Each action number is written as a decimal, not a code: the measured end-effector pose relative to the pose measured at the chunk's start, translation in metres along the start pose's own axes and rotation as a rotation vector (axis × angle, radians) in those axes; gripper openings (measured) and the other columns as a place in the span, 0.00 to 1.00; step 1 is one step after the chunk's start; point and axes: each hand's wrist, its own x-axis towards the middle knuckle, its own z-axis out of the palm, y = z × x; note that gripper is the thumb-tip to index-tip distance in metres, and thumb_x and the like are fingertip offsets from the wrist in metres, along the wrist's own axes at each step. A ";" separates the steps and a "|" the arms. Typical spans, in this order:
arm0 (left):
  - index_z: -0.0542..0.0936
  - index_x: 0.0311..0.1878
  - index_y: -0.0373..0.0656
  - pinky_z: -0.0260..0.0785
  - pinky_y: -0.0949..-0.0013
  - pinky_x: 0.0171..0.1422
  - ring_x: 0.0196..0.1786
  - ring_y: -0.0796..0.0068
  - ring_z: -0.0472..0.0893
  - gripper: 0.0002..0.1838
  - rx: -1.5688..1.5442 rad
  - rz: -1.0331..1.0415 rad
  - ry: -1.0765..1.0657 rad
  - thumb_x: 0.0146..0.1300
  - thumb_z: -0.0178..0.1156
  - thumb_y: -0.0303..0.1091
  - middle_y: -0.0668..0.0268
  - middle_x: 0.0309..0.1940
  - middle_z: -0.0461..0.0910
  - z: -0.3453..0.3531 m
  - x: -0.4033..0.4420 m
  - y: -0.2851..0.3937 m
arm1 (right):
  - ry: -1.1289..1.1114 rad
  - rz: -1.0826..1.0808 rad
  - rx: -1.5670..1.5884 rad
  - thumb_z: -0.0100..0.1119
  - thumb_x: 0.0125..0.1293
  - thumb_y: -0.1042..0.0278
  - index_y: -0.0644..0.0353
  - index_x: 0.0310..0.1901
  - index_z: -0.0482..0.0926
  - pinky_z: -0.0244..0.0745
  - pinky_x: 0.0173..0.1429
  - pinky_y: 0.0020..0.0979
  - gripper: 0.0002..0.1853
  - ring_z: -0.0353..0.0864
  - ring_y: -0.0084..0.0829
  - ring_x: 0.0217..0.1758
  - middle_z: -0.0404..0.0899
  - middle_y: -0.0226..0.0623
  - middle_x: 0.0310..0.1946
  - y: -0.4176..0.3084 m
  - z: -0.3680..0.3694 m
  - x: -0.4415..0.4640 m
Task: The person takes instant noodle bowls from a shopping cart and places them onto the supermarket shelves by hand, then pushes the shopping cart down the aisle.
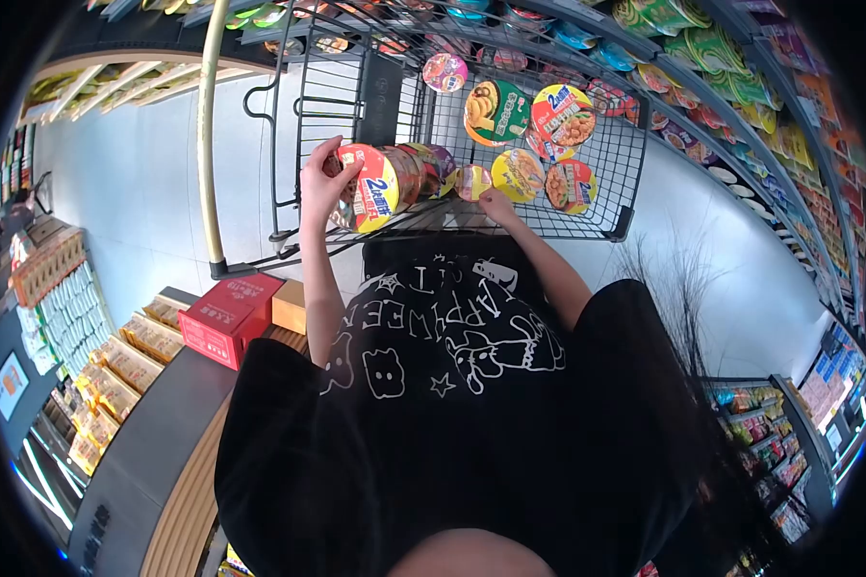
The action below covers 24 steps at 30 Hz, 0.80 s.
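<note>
My left hand (323,185) is curled round a large instant noodle cup (368,190) with a red and yellow lid, thumb on the rim. More noodle cups (425,173) lie in a row just right of it, partly hidden. At the far end of that row sits a small cup (472,183) with a pink and yellow lid. My right hand (496,205) has its fingers closed at this small cup's lower edge. Inside the black wire shopping cart (614,207), several noodle cups stand lid up, among them a green-lidded one (497,112) and a yellow-lidded one (519,176).
Shelves of packaged noodles (717,62) run along the top and right. A yellowish upright pole (208,135) stands left of the cart. Lower left are a red box (229,319) and a counter (154,423) beside yellow packets (130,361).
</note>
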 end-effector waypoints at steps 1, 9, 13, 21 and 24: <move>0.72 0.46 0.35 0.68 0.75 0.40 0.35 0.74 0.75 0.25 0.001 -0.001 0.008 0.42 0.65 0.31 0.58 0.43 0.72 -0.004 0.000 -0.008 | -0.001 -0.071 -0.050 0.55 0.49 0.65 0.61 0.34 0.77 0.70 0.37 0.31 0.12 0.77 0.34 0.32 0.77 0.41 0.27 -0.013 -0.004 -0.005; 0.74 0.41 0.35 0.68 0.75 0.26 0.22 0.78 0.77 0.20 -0.013 -0.244 -0.134 0.50 0.59 0.41 0.62 0.20 0.77 -0.011 -0.004 -0.026 | -0.143 -0.337 0.328 0.46 0.61 0.59 0.61 0.41 0.72 0.67 0.32 0.20 0.15 0.71 0.19 0.26 0.74 0.29 0.27 -0.129 -0.030 -0.031; 0.69 0.49 0.35 0.68 0.75 0.23 0.24 0.78 0.77 0.25 -0.109 -0.383 -0.354 0.52 0.58 0.42 0.62 0.22 0.77 -0.008 -0.007 -0.022 | -0.376 -0.307 0.472 0.53 0.57 0.57 0.62 0.55 0.60 0.65 0.49 0.26 0.28 0.69 0.27 0.47 0.69 0.38 0.46 -0.169 -0.035 -0.040; 0.66 0.51 0.34 0.72 0.70 0.27 0.35 0.73 0.77 0.37 -0.439 -0.624 -0.488 0.52 0.45 0.62 0.59 0.37 0.75 0.001 -0.023 -0.015 | -0.411 -0.395 0.362 0.57 0.49 0.45 0.58 0.61 0.50 0.57 0.58 0.29 0.42 0.61 0.31 0.56 0.63 0.41 0.53 -0.191 -0.034 -0.040; 0.65 0.53 0.37 0.71 0.68 0.40 0.42 0.72 0.75 0.38 -0.562 -0.658 -0.493 0.52 0.44 0.64 0.61 0.42 0.74 0.003 -0.027 -0.013 | -0.424 -0.339 0.273 0.58 0.51 0.50 0.60 0.60 0.51 0.61 0.54 0.26 0.40 0.63 0.29 0.54 0.65 0.40 0.51 -0.201 -0.045 -0.047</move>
